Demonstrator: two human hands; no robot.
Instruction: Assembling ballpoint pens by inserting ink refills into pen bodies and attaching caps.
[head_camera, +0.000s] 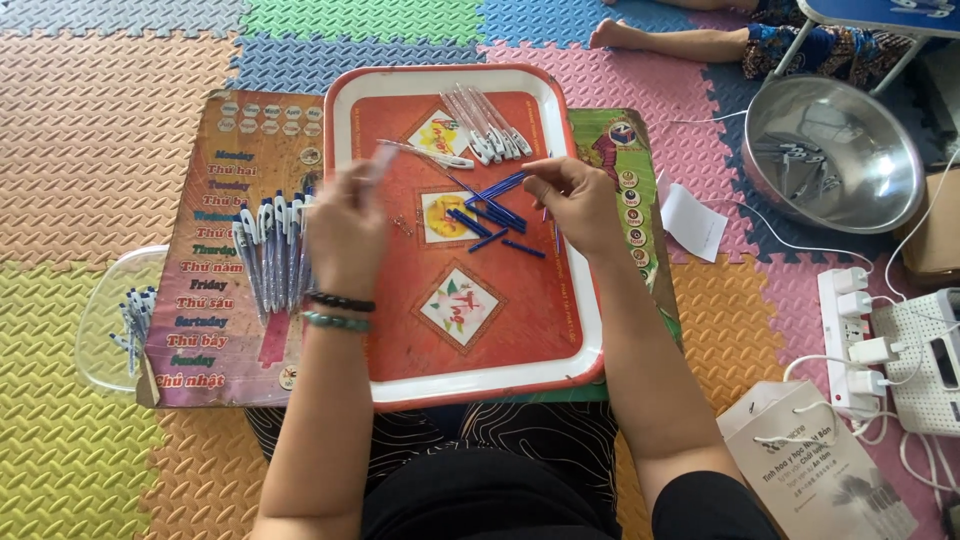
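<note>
Lap: nearest the camera, dark patterned cloth over the person's knees, tucked under the near rim of the red tray (590, 370).
Left hand (345, 232): raised over the tray's left rim, back to the camera, fingers pinched shut on a clear pen barrel (382, 160) that sticks up and away; the hand is blurred.
Left wrist: a black bead bracelet (341, 301) and a green one just below it.
Right hand (580, 203): over the tray's right half, fingers curled, thumb and forefinger closed on a thin blue refill (547, 213); how firm the grip is cannot be told.
Blue refills (492, 213): a loose scatter on the tray, between the two hands, just left of the right hand's fingertips.
Clear barrels (488, 125): a bunch at the tray's far edge, beyond both hands.
Finished pens (272, 250): a row lying off the tray's left rim, on a printed board (215, 300), just beside the left hand.
Clear lid (105, 320): left of the board, well apart from the tray, holding a few more pens.
Steel bowl (880, 180): right of the tray, well apart, on the foam mats.
</note>
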